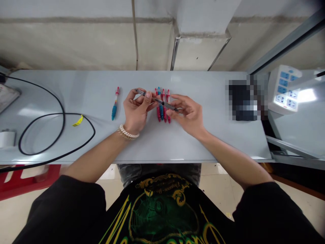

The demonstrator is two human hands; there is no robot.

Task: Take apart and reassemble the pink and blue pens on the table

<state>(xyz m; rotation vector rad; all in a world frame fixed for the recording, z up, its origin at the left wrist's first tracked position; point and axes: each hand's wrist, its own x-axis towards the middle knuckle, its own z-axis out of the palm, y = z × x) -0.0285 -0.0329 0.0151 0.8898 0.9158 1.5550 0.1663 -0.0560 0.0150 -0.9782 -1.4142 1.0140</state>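
A slim pen (159, 101) with a clear end and a dark grey end is held slantwise above the table. My left hand (137, 112) pinches its clear part between thumb and fingers. At the dark end, my right hand (189, 113) has its thumb and fingers closed around the pen. Beneath the pen, several pens lie side by side: red ones (158, 113) and a blue one (161, 112) among them, partly covered by the hands. A pen with a blue lower half and a pink top (115, 103) lies alone left of my left hand.
A black cable (63, 112) loops over the left of the grey-white table (162, 145), with a yellow tag (78, 121) inside the loop. A white adapter (7, 139) sits at the left edge. A dark, pixelated object (242, 101) lies right, near a white power strip (285, 89) and metal frame.
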